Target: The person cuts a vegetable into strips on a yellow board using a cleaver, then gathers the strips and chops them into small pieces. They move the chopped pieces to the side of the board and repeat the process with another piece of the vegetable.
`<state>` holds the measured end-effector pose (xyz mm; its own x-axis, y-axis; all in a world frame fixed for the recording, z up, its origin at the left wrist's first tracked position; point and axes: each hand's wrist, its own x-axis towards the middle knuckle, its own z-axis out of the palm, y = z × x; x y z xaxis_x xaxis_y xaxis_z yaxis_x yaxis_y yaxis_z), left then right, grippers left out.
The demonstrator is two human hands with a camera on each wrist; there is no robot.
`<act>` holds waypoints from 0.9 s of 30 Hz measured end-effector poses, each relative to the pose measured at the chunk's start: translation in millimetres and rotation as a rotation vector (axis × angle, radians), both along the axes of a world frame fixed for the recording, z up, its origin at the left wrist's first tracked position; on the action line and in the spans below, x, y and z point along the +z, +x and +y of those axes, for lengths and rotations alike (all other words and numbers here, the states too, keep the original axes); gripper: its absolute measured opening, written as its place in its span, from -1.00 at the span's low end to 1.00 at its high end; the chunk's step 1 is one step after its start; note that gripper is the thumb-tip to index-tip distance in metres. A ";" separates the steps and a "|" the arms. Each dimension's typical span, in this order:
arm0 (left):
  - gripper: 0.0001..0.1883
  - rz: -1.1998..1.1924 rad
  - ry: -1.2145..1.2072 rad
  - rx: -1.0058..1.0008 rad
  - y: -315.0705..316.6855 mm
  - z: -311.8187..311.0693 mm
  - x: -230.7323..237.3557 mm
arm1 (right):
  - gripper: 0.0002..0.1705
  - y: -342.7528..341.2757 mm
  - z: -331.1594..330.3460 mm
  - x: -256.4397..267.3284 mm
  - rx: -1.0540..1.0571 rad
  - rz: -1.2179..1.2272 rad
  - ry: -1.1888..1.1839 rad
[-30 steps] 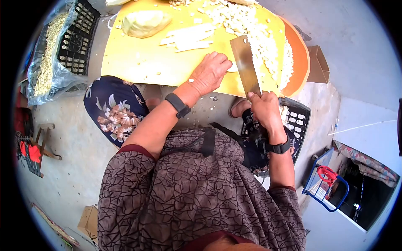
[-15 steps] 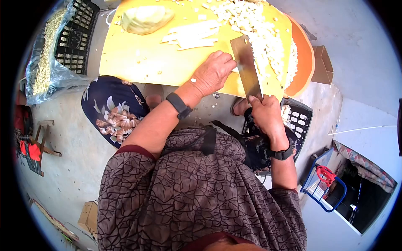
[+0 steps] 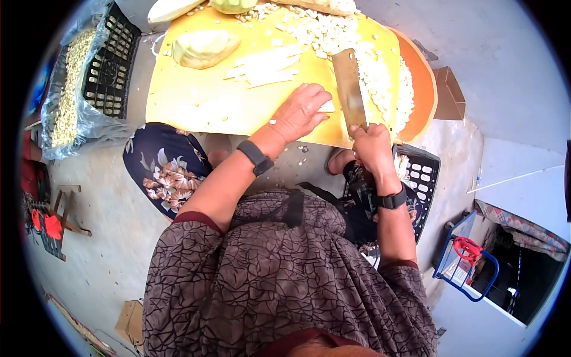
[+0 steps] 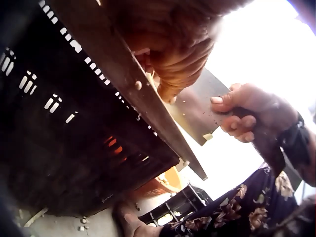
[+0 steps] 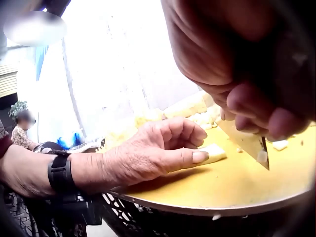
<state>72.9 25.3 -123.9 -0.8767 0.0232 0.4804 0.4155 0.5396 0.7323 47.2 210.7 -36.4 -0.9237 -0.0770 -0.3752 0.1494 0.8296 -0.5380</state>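
Note:
On the yellow cutting board, my left hand holds a pale vegetable strip, fingers curled over it and thumb along its side. The strip's cut end sticks out toward the blade. My right hand grips the handle of a cleaver, whose broad blade stands on the board just right of the strip. A small pale bit clings near the blade's lower corner in the left wrist view. More cut strips lie beyond my left hand, and diced pieces are heaped right of the blade.
A large peeled chunk and other whole pieces lie at the board's far side. An orange basin with diced pieces sits under its right edge. Black crates stand on both sides. Another person sits in the background.
The head view has shifted, so more of the board's far side shows. More of the strip's end now shows beside my left fingers. Both hands keep their hold near the same spot.

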 end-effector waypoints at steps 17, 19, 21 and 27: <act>-0.85 0.016 -0.102 0.011 5.0 -8.8 -4.0 | -0.56 18.8 -15.2 29.3 0.121 -0.210 0.186; -0.86 0.018 -0.098 0.005 3.4 -7.9 -3.5 | -0.56 11.6 -19.6 26.3 0.121 -0.254 0.229; -0.86 0.021 -0.101 0.002 3.2 -8.4 -4.8 | -0.56 7.5 -16.8 12.5 0.126 -0.201 0.212; -0.79 0.016 -0.082 -0.012 3.9 -9.5 -5.0 | -0.55 6.7 -11.8 -9.3 -0.079 -0.127 -0.020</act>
